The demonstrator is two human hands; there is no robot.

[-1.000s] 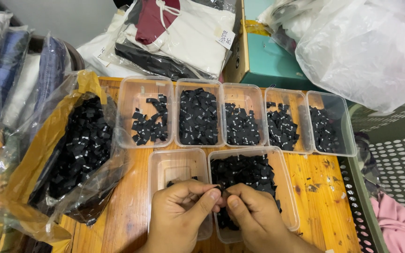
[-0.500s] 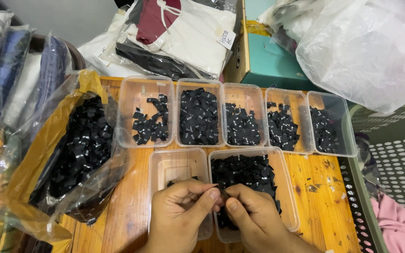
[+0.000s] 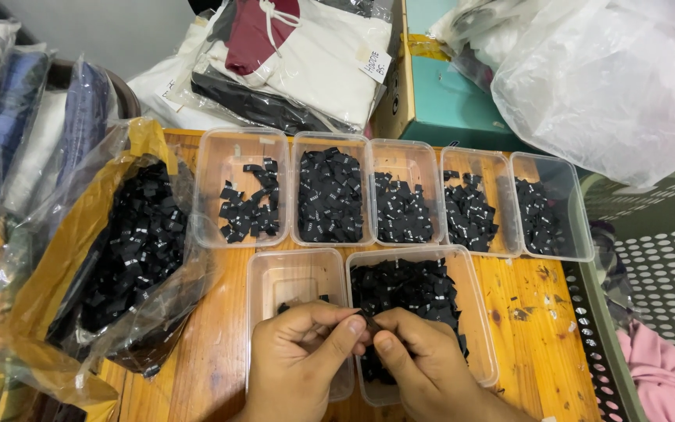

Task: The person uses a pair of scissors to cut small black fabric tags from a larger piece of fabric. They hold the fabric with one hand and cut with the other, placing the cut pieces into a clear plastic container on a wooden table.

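My left hand (image 3: 300, 361) and my right hand (image 3: 419, 367) meet at the near edge of the wooden table (image 3: 525, 336), and their fingertips pinch one small black label (image 3: 367, 320) between them. They hover over two clear plastic tubs: a nearly bare one (image 3: 291, 273) under the left hand and one heaped with black labels (image 3: 423, 285) under the right. Beyond these stands a row of several clear tubs (image 3: 400, 195), each holding black labels.
An open clear-and-yellow bag of black labels (image 3: 130, 250) lies at the left. Bagged folded garments (image 3: 298, 62) and a teal box (image 3: 447, 101) sit at the back, white plastic bags (image 3: 611, 78) at the right. A perforated grey basket (image 3: 666, 266) holds pink cloth (image 3: 662, 371).
Both hands stay in place; the fingers shift slightly around the label.
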